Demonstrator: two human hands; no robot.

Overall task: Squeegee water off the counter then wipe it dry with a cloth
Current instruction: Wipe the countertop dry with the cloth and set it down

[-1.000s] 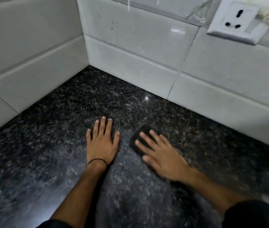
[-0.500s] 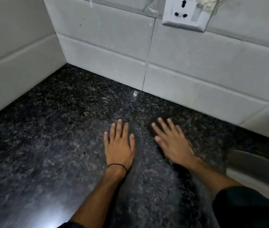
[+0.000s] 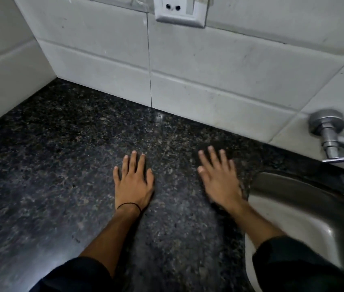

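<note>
The dark speckled granite counter [image 3: 61, 165] fills most of the head view. My left hand [image 3: 134, 182] lies flat on it, fingers apart, holding nothing; a thin black band circles the wrist. My right hand [image 3: 219, 180] presses flat on a small dark cloth [image 3: 217, 144], fingers spread. Only the cloth's far edge shows beyond the fingertips. This hand is slightly blurred and sits just left of the sink's rim. No squeegee is in view.
A steel sink [image 3: 293, 207] is set into the counter at the right. A metal tap [image 3: 331, 133] juts from the white tiled wall above it. A white wall socket [image 3: 179, 9] sits at the top centre. Tiled walls meet in the far left corner.
My right hand has slid the cloth to the right, toward the sink. The view has panned right, bringing the sink and tap in. The left hand stays flat on the counter.
</note>
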